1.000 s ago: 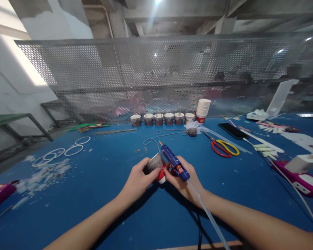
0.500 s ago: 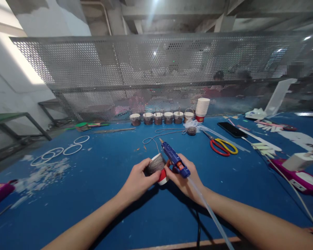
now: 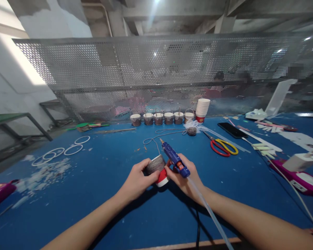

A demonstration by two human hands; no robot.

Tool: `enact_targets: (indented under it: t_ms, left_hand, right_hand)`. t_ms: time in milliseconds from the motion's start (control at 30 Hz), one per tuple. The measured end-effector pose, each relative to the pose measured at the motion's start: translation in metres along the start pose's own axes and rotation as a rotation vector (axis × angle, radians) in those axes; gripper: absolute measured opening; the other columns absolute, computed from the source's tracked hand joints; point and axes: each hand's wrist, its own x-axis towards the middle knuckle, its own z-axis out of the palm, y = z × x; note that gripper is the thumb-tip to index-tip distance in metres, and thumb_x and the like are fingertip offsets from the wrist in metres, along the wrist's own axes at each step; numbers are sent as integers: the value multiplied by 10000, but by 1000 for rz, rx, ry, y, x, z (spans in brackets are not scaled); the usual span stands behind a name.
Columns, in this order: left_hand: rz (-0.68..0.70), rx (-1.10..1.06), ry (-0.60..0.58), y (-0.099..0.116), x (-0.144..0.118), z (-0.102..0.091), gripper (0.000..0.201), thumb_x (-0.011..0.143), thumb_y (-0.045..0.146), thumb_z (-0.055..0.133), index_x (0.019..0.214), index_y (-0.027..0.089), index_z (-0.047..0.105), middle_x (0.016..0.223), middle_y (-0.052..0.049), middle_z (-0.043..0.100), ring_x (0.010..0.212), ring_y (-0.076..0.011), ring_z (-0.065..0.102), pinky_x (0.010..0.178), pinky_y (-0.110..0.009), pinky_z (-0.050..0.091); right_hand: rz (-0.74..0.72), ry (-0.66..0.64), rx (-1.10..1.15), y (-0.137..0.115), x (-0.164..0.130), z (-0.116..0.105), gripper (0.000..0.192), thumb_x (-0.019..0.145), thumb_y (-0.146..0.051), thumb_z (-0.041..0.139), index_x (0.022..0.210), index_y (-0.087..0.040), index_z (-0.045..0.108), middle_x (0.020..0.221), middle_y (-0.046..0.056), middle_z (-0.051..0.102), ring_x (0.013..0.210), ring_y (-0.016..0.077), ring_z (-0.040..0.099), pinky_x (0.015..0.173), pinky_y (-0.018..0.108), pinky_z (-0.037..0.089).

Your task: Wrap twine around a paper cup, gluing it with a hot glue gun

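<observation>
Yarn-wrapped paper cup [image 3: 154,165] sat tilted between the two hands, above the near part of the table, its red and white end bare. Largest of all, a perforated metal partition [image 3: 146,66] rose well beyond the hands, and a blue tabletop [image 3: 99,180] spread beneath and around them. The left hand [image 3: 137,178] was curled round the cup's left side, thumb on its front. The right hand [image 3: 190,184] gripped a blue hot glue gun [image 3: 174,159], nozzle pointing away from the person, while its thumb and fingertips touched the cup's right side. Straight ahead of the hands stood a row of six cups [image 3: 158,120], with a stack of paper cups [image 3: 202,108] at its right end. Ahead and right of the right hand lay a black smartphone [image 3: 232,130], then, nearer, red-and-yellow-handled scissors [image 3: 222,148]. Left of the left hand lay white rings [image 3: 73,150]. Smallest were a gray yarn ball [image 3: 192,131] beyond the right hand and a thin yarn strand [image 3: 151,139] reaching the cup.
</observation>
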Motion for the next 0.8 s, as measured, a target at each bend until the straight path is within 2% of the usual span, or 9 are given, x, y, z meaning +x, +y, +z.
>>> enact_targets:
  t_ms: [433,633,800]
  left_hand:
    - [-30,-44,45,-4,4,-6,202,660,352,592,600,173,523,592,31,455,616,-130,410,589,-257,326]
    - [-67,-256,56,-12,5,-8,258,719,389,582,594,181,494,595,30,463,600,-126,416,585,-256,342]
    - [-60,-360,13,-13,7,-9,166,738,338,595,728,175,627,703,-1,562,673,-140,488,640,-259,405]
  right_hand:
    - [57,-50,101,3,2,-3,77,836,-267,576,826,-198,544,712,-16,593,613,126,550,623,249,456]
    - [84,-127,173,3,1,-4,111,805,-262,620,881,-194,575,800,7,656,698,147,611,678,267,488]
    - [81,-118,180,6,0,-3,109,797,-255,621,864,-192,564,788,1,654,685,141,603,674,266,488]
